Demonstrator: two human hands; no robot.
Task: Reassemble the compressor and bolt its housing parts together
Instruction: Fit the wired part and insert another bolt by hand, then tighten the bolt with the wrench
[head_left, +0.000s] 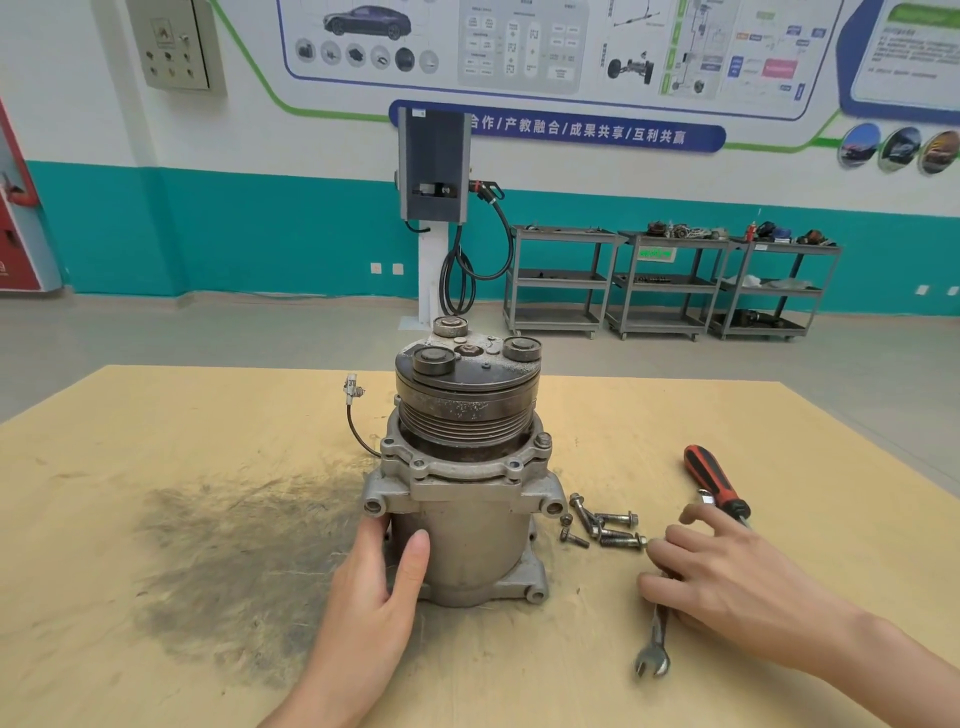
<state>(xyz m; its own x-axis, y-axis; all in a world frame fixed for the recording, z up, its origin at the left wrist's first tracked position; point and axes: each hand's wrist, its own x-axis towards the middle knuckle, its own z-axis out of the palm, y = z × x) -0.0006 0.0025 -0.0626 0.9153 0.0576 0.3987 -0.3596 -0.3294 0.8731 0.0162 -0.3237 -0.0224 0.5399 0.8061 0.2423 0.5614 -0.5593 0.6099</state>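
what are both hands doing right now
Left hand: open, fingers and thumb pressed against the compressor body.
Right hand: open, fingertips reaching the loose bolts, none gripped.

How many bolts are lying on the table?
5, maybe more hidden. All lie in one pile of bolts on the table, right of the compressor. The right hand reaches toward the nearest one.
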